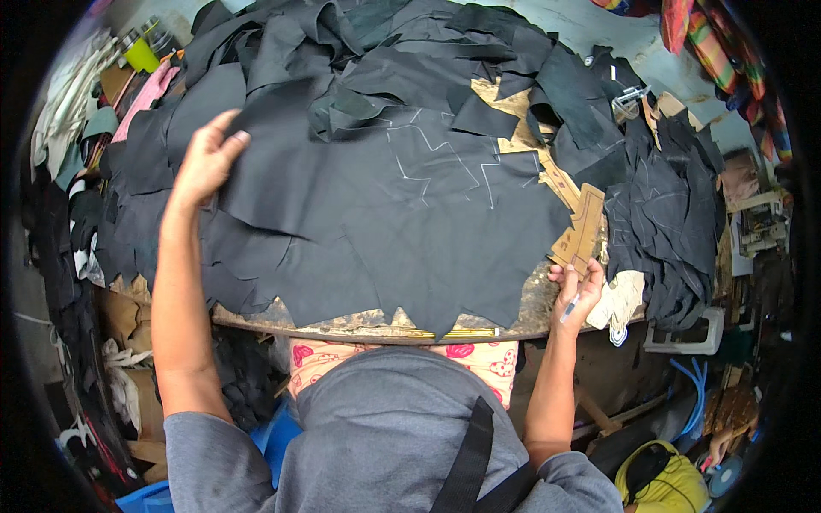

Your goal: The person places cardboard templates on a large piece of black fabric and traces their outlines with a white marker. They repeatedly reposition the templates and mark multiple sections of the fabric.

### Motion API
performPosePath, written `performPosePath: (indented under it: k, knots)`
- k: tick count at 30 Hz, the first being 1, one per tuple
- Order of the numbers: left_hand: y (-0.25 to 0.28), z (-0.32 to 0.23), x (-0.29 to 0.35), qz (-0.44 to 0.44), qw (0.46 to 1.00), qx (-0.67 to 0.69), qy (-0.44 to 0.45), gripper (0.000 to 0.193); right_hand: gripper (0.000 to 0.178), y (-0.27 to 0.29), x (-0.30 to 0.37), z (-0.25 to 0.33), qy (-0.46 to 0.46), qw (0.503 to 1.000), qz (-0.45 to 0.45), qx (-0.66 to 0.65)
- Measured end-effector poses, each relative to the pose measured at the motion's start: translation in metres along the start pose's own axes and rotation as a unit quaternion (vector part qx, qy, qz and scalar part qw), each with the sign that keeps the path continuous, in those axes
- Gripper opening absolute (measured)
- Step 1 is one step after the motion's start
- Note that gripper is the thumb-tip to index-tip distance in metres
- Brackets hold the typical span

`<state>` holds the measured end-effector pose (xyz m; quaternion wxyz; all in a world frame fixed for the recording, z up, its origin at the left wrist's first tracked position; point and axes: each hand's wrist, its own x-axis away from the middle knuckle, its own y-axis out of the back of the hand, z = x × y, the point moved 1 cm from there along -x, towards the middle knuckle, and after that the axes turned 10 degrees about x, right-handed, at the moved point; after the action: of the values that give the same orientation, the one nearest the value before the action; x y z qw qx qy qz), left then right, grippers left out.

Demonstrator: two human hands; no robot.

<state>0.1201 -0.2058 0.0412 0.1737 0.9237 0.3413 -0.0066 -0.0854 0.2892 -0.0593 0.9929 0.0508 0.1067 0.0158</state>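
A large black sheet of leather-like material (402, 214) lies spread over the worktable, with white chalk outlines drawn near its middle. My left hand (208, 158) rests on its upper left edge, fingers pinching the material. My right hand (578, 295) is at the table's right front edge, holding a silver marking pen (569, 309) and touching a brown cardboard pattern piece (581, 229). More cardboard patterns (522, 128) lie partly under black scraps behind it.
Heaps of black offcuts (667, 214) cover the table's back and right side. The worn table rim (376, 325) runs along the front. A green cup (139, 53) and pink cloth sit at far left. A person in yellow (663, 483) crouches at lower right.
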Motion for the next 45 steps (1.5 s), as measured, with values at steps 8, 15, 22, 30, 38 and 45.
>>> performPosePath:
  k: [8,15,22,30,38,45]
  knots:
    - [0.136,-0.042,0.049,-0.074,0.985,0.151,0.025,0.039,0.022,0.004,-0.002,-0.004,0.007,1.0,0.004,0.006]
    - [0.109,-0.078,0.123,0.298,0.945,0.126,0.053,0.015,0.021,0.005,-0.003,-0.005,0.013,1.0,0.005,0.016]
    - [0.082,-0.021,0.075,0.127,0.981,0.097,0.107,0.034,0.021,0.005,-0.004,-0.008,0.019,1.0,0.012,0.016]
    - [0.037,0.037,0.048,-0.107,0.949,-0.29,0.058,0.076,0.021,0.002,-0.002,-0.004,0.012,0.999,-0.011,0.039]
    - [0.044,0.038,0.028,-0.052,0.942,-0.31,0.121,0.07,0.019,0.002,-0.002,-0.003,0.011,0.999,-0.007,0.033]
    - [-0.009,-0.017,0.047,-0.117,0.928,-0.329,-0.131,0.048,0.019,0.004,-0.002,-0.004,0.008,0.999,-0.006,0.04]
